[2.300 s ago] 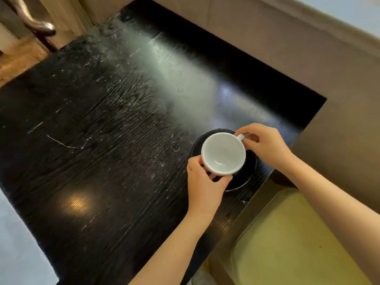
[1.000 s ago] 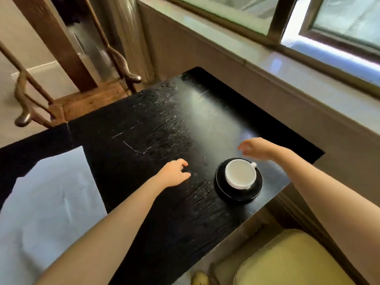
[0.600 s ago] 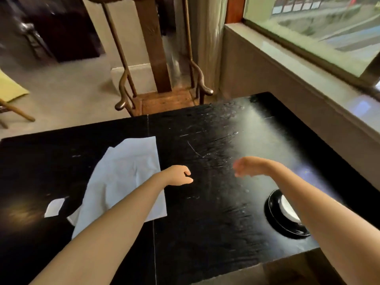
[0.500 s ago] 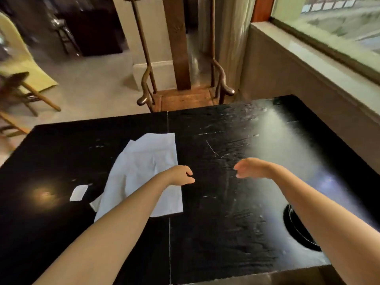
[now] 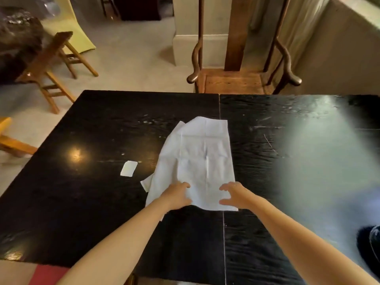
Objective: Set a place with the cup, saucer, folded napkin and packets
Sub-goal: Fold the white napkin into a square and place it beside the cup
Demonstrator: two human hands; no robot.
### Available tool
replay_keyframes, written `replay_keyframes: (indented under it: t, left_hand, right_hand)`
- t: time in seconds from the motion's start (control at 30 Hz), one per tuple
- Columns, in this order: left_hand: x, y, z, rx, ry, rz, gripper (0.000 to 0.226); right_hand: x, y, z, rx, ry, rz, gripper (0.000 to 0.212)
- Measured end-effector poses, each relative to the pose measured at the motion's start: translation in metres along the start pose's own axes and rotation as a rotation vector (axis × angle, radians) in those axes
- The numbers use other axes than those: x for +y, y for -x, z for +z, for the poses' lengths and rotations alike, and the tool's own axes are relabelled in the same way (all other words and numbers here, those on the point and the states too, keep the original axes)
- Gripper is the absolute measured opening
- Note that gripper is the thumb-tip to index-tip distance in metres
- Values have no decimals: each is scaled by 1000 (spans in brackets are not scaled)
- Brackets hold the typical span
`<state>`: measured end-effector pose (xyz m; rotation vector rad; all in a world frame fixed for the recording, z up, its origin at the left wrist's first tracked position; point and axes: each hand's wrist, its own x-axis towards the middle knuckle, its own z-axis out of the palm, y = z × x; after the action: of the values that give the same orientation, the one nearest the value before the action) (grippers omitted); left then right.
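Both hands reached over the near edge of the white napkin [image 5: 197, 161] in the head view: the left hand [image 5: 177, 195] lay on the cloth with its fingers loosely curled, the right hand [image 5: 233, 195] spread just above or on it, neither yet pinching. The napkin lay unfolded mid-table [image 5: 82, 202], a small white packet [image 5: 129, 168] just left of it and the saucer [image 5: 368, 241] at the right edge, its cup apparently cut off. Folding looked the step in hand; next, both near corners wanted gripping. No writing was legible.
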<state>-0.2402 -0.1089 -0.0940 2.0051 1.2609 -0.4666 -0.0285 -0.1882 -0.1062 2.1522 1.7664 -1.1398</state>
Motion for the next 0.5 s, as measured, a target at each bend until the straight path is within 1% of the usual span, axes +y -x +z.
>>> replay_keyframes:
  t: [0.1,0.17,0.2,0.23,0.3,0.33,0.43,0.5]
  left_hand:
    - [-18,-5,18,30,-92,92,64]
    - [-24,-12,26,66,-141,134,67]
    - [-26,-15,29,81,-151,151,68]
    - [-27,-18,31,90,-160,165,68]
    - [-30,-23,33,95,-171,184,65]
    - [-32,-25,33,99,-160,191,62]
    - [-37,-28,26,160,-32,185,47]
    - [-38,-30,17,225,46,149,37]
  right_hand:
    - [-27,-9,35,75,276,-51,74]
    - [-43,-16,51,140,360,-38,72]
    - [-49,-20,56,176,361,-19,67]
    - [-54,-25,59,210,347,1,59]
    - [-61,-33,57,282,316,26,35]
    - [-65,-37,54,311,268,39,26]
    - [-70,-42,36,380,-85,137,22]
    - [-68,-39,17,440,-204,181,22]
